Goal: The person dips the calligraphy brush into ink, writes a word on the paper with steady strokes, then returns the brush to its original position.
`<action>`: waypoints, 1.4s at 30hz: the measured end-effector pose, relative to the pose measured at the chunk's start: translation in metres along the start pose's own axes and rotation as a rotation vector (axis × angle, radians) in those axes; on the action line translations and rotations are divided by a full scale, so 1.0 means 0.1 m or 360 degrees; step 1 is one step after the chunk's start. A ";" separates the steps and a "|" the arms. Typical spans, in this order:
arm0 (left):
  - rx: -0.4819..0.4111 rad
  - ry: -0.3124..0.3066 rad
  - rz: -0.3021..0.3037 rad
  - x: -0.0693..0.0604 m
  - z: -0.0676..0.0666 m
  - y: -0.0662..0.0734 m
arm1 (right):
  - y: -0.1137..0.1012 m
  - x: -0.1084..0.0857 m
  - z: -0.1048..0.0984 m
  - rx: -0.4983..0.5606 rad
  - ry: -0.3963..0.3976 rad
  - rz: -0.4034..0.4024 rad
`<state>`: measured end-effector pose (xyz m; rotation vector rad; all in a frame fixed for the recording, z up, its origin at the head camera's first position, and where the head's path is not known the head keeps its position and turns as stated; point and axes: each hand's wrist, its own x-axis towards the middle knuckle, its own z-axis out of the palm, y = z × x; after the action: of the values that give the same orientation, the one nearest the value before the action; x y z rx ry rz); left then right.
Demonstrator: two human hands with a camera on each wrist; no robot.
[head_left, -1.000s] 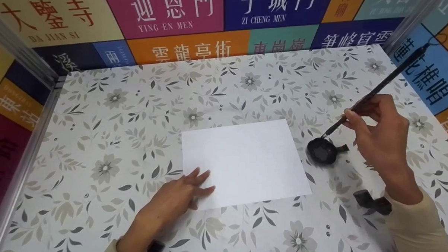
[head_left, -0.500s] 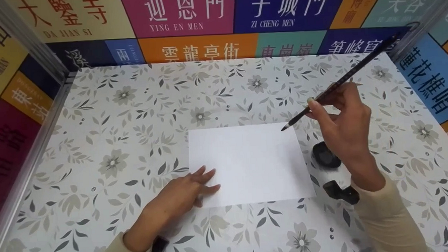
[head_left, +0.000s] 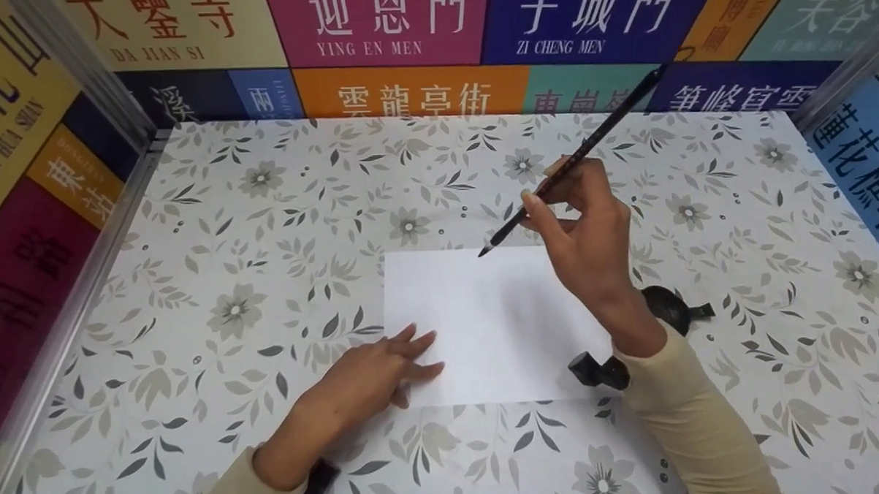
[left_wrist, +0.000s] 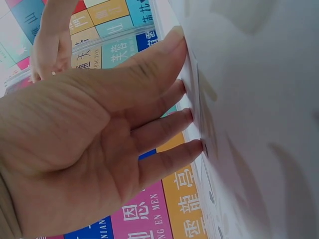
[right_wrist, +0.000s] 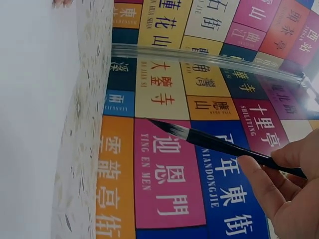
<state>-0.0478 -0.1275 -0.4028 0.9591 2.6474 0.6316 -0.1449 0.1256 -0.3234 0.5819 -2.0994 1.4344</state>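
A blank sheet of white paper [head_left: 479, 333] lies on the table. My left hand [head_left: 364, 381] rests on its lower left edge, fingers spread and fairly straight, fingertips down; the left wrist view shows this hand [left_wrist: 99, 139] from the palm side. Above the sheet's upper part, my right hand [head_left: 592, 234] pinches a dark writing brush [head_left: 618, 116] by the handle. The brush slants, its bristles pointing down and left near the sheet's top edge. In the right wrist view, the brush [right_wrist: 224, 143] has a black tip and paler hairs behind it, apart from the paper [right_wrist: 30, 124].
A small round black ink dish [head_left: 668, 302] with a short handle stands right of the paper, partly hidden by my right wrist. Leaf-patterned covering spreads over the table [head_left: 247, 400]. Colourful panels [head_left: 388, 26] with large characters enclose the back and sides.
My right hand has carried the brush left from the ink dish to over the paper's upper part. The left hand stays on the sheet. The head view has shifted slightly.
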 end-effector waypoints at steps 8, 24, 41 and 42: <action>0.0117 -0.0027 -0.0020 0.02 -0.02 -0.01 | 0.06 0.05 0.48 0.0116 -0.0133 -0.0116; 0.0174 -0.0039 -0.0009 0.02 -0.01 -0.01 | 0.30 0.05 0.92 0.0072 -0.0212 -0.0129; 0.0193 -0.0023 0.0009 0.03 -0.01 -0.03 | 0.46 -0.01 1.00 0.0130 -0.0262 -0.0100; 0.0192 -0.0020 0.0017 0.04 -0.01 -0.03 | 0.47 -0.02 1.00 0.0129 -0.0262 -0.0095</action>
<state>-0.0528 -0.1279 -0.4036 1.0067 2.6969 0.4711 -0.1902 0.0477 -0.3876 0.8126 -2.1364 1.4876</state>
